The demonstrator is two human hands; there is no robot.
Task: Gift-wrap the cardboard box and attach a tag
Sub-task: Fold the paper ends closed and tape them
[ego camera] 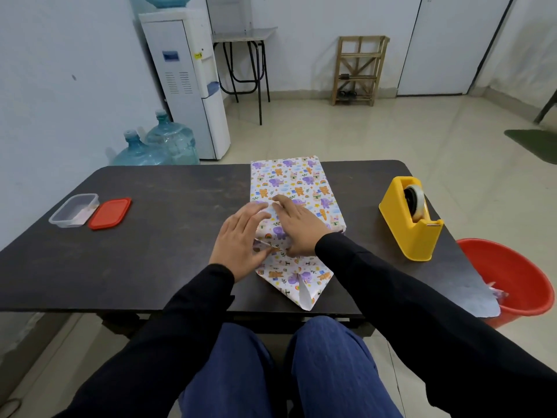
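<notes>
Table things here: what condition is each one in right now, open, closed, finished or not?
Wrapped box: covered in patterned paper, near end flap still unfolded, lying flat on table.
Left hand: pressing flat on paper.
Right hand: pressing flat on paper.
Clear container: open.
Red lid: off, beside container.
Tape dispenser: upright, roll loaded.
Red bucket: on floor, holding paper scraps.

We see the box [297, 188] lying lengthwise on the table [168, 242], covered in animal-print paper. Our left hand [239, 239] and right hand [297, 226] press flat on its near end, where a pointed flap [297, 283] lies loose. Right of the box stands a dispenser [411, 218]; left of it lie a tub [73, 210] and lid [110, 213].
</notes>
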